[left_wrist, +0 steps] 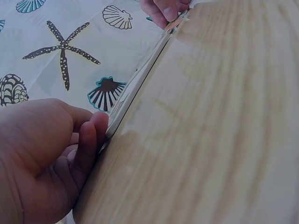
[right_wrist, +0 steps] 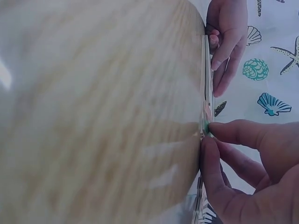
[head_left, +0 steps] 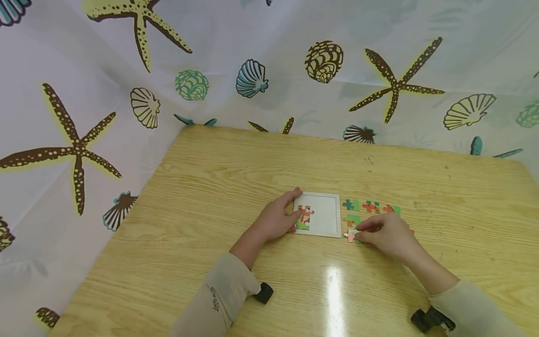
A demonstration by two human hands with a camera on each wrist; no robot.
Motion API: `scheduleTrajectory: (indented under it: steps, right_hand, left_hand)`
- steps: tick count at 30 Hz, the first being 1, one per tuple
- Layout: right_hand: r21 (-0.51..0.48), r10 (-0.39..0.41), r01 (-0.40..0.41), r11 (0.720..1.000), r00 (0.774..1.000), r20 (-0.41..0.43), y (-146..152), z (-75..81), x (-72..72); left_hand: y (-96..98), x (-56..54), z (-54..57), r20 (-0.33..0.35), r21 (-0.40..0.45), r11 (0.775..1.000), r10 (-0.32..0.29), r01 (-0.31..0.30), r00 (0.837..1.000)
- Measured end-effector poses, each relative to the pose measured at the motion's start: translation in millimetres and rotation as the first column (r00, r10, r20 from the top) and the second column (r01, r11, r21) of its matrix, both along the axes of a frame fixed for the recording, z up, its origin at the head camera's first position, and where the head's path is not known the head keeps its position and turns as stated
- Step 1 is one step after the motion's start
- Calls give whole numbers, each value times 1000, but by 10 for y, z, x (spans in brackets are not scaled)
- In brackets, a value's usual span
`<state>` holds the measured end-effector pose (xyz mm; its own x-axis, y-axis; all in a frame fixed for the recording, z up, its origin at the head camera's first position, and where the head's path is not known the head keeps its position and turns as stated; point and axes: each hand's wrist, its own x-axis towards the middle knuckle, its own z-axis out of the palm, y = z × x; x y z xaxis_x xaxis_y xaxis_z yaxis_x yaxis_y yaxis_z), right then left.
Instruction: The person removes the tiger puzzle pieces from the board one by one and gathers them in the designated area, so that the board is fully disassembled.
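Observation:
A shallow white puzzle tray lies on the table, with joined red, white and green jigsaw pieces along its left side. My left hand holds the tray's left edge, one finger along the upper corner and the thumb over the pieces. In the left wrist view, fingertips meet the tray's rim. To the right of the tray, my right hand pinches a pink and green jigsaw piece between thumb and fingers, low over the table. The right wrist view shows that piece at the fingertips.
Several loose jigsaw pieces lie in rows right of the tray, some partly covered by my right hand. The wooden table reaches back to a curtain printed with shells and starfish. Dark wrist devices sit at both sleeves.

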<state>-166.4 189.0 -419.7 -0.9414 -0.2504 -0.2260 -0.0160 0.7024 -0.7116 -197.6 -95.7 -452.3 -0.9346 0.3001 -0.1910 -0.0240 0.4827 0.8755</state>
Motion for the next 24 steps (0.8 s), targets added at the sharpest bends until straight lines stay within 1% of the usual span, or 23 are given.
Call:
scheduleTrajectory:
  steps: [5, 12, 17, 21, 24]
  right_hand:
    - [21, -3, 4, 1000, 1000, -15, 4, -5, -13]
    - [-42, -15, 18, 999, 997, 74, 52, 6, -31]
    - [-153, -23, 42, 987, 992, 125, 62, 28, -55]
    - [-268, -5, 55, 962, 983, 184, 41, 32, -77]
    - [-320, 17, 51, 946, 979, 204, 14, 36, -86]
  left_hand:
    - [-1, -10, -10, 5, 14, 1000, -2, 2, 1000]
    - [-1, -2, -4, 22, 15, 1000, -9, 9, 1000]
    - [-9, -2, 3, 20, 20, 1000, -11, 10, 1000]
    - [-14, -2, 10, 10, 32, 999, -11, 11, 1000]
    - [-15, 0, 15, 11, 35, 999, -10, 10, 1000]
